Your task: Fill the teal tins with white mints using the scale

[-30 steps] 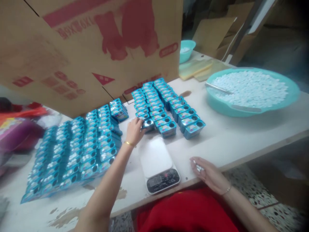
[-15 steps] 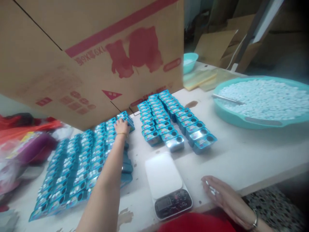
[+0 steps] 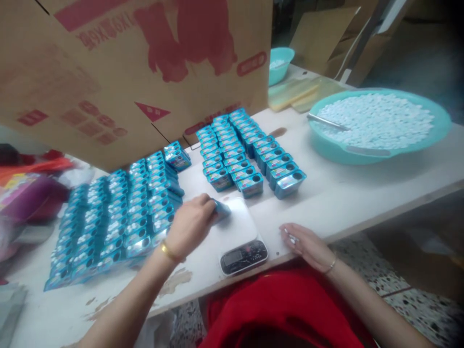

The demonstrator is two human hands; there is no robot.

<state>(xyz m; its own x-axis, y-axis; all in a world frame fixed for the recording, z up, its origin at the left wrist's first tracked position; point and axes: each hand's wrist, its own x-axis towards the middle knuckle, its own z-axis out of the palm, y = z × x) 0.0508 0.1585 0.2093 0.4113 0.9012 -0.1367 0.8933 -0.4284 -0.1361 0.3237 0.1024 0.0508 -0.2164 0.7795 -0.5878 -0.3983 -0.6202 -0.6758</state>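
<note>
My left hand (image 3: pixel 194 220) grips a small blue container (image 3: pixel 222 210) at the left part of a white kitchen scale (image 3: pixel 237 232). Whether the container touches the scale's plate cannot be told. To the right of the scale, my right hand (image 3: pixel 304 244) rests at the table's front edge, its fingers curled around a few white pieces (image 3: pixel 292 238). Left of the scale stand rows of blue containers (image 3: pixel 136 227), many with white pieces on top. Behind the scale are more rows of blue containers (image 3: pixel 235 159) with dark round openings.
A large turquoise basin (image 3: pixel 355 153) of white pieces, with a metal tool (image 3: pixel 328 122) in it, stands at the right. A tall cardboard box (image 3: pixel 119 82) rises at the back. Further off are a smaller turquoise bowl (image 3: pixel 281 72) and red and purple bags (image 3: pixel 39 198) at the left.
My left hand has come from the back of the left rows to the scale, with a blue container in it. My right hand still holds white pieces. The view has shifted.
</note>
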